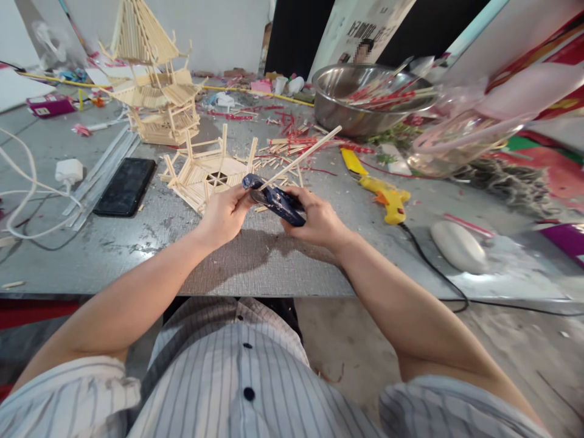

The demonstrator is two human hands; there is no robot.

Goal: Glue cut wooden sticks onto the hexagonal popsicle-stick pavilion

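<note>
My right hand (317,219) is wrapped round a dark blue hand cutter (283,207), whose head points left towards my other hand. A thin pale wooden stick (305,155) slants up and right from the cutter's head. My left hand (225,213) is closed in a pinch at the stick's lower end, close against the cutter; the fingertips partly hide that end. Just behind my hands sits a low hexagonal stick frame (187,176) with short upright posts and a dark hole in its floor. Loose cut sticks (285,176) lie beside it.
A tiered stick pagoda (159,91) stands at the back left, near a black phone (125,187) and a white charger (69,171). To the right are a yellow glue gun (385,198) with a trailing cord, a steel bowl (337,115) and a white oval object (458,246).
</note>
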